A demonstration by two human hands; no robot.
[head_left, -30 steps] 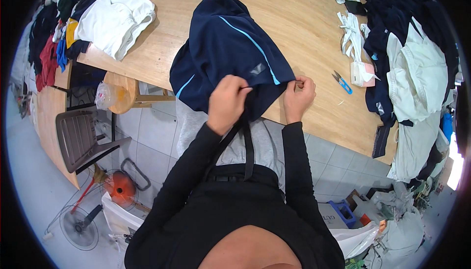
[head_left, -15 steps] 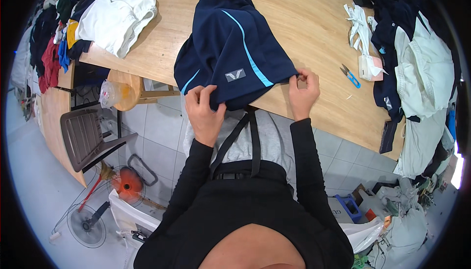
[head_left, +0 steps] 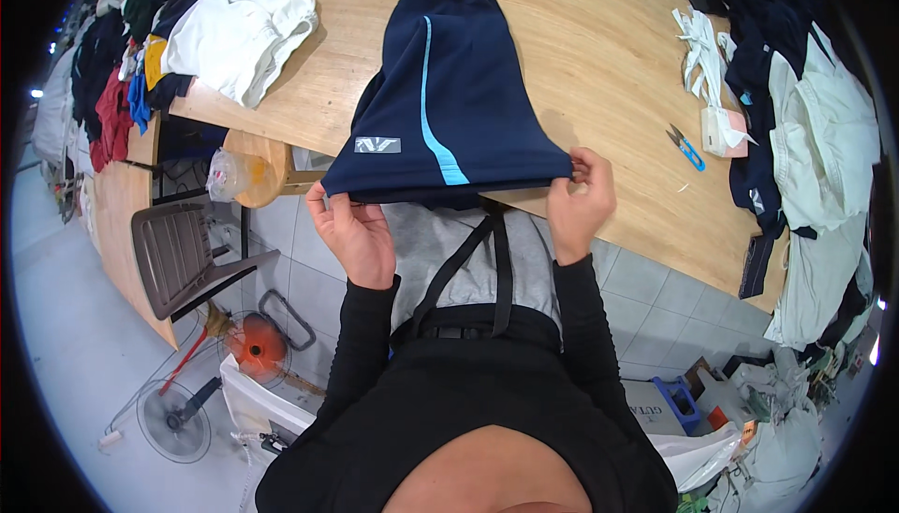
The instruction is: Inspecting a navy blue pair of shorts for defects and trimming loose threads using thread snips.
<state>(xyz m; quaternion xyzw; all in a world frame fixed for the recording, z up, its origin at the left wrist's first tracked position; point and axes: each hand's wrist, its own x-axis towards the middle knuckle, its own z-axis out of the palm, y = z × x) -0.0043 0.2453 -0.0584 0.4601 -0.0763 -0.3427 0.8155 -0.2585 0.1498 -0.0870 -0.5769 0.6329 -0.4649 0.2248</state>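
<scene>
A navy garment (head_left: 478,92) with a light blue curved stripe and a small silver patch lies over the near edge of the table. Its near hem is stretched out straight between my two hands. My left hand (head_left: 356,237) pinches the hem's left corner, just below the patch. At the right corner my right hand (head_left: 582,204) grips the same hem between thumb and fingers. The garment's far end rests bunched on the wood, and a lower layer shows beneath the hem.
On the wooden table (head_left: 599,64) lie a folded white garment (head_left: 239,36) at left and blue-handled thread snips (head_left: 686,148) at right. Beside the snips stands a small pink-and-white box (head_left: 726,129). Piled clothes (head_left: 824,139) cover the right end. A brown chair (head_left: 178,256) and fans (head_left: 173,419) stand lower left.
My left hand has moved left and down to the hem's corner. The hem is now pulled taut, and the patch and stripe have shifted left. My right hand keeps its grip, slightly lower.
</scene>
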